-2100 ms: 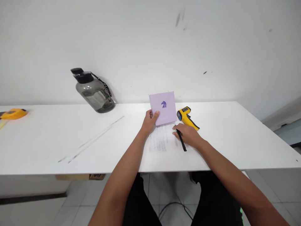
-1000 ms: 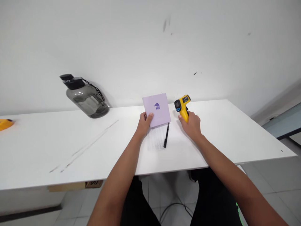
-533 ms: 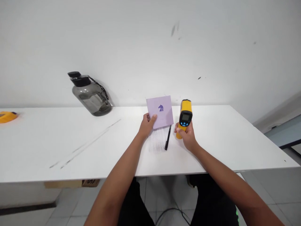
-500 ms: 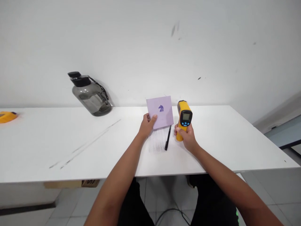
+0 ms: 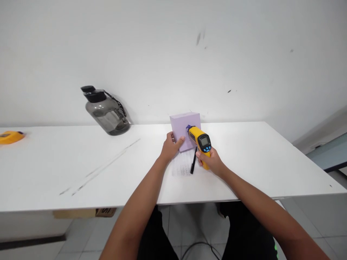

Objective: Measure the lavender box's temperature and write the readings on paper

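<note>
My left hand [image 5: 171, 147] grips a light purple box [image 5: 180, 127] by its left side, the thumb across its front face. The box stands near the wall and shows its top edge. My right hand [image 5: 213, 159] is wrapped round the handle of a yellow and black infrared thermometer [image 5: 200, 139]. Its nose points at the box's front and overlaps the dark purple print there; whether it touches I cannot tell. A black pen [image 5: 193, 160] lies below the box, beside a sheet of paper with faint writing [image 5: 181, 165].
A grey see-through water bottle [image 5: 108, 115] with a black lid stands at the left by the wall. Farther left on the white table [image 5: 108, 180] lies a yellow-orange tool [image 5: 11, 137]. A cardboard box [image 5: 76, 213] shows under the table, and a cable [image 5: 200, 243] on the floor.
My right hand has brought the thermometer left and turned its nose onto the box's front. The box has tipped slightly, so its top edge now shows.
</note>
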The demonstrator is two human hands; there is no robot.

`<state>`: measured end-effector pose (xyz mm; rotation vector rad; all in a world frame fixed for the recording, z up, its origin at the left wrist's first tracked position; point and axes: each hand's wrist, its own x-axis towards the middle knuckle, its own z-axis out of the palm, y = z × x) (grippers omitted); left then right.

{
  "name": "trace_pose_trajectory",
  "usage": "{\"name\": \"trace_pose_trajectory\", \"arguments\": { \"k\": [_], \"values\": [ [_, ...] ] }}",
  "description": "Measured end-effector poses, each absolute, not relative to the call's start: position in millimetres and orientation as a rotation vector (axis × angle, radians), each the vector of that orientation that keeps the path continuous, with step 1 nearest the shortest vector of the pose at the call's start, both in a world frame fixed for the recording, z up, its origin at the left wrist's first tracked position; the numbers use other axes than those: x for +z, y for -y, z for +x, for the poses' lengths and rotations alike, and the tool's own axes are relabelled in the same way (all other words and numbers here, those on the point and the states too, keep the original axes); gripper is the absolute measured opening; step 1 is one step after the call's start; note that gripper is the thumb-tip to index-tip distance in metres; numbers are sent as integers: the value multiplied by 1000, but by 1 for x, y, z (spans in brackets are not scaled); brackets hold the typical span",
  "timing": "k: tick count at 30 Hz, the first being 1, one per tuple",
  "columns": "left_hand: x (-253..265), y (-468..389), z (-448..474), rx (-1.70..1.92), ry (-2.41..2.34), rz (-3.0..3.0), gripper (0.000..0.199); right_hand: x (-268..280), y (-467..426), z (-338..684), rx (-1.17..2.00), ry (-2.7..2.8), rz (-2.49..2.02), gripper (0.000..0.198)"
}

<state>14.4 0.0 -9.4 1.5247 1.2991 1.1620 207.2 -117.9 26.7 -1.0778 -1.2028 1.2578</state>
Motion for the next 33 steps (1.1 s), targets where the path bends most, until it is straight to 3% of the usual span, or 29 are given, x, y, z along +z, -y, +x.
{"name": "trace_pose_trajectory", "arguments": {
  "k": [33],
  "values": [
    [-4, 7, 15, 1158, -1253, 1614, 85, 23, 115, 207, 1256, 1240, -1095, 55]
  ]
}}
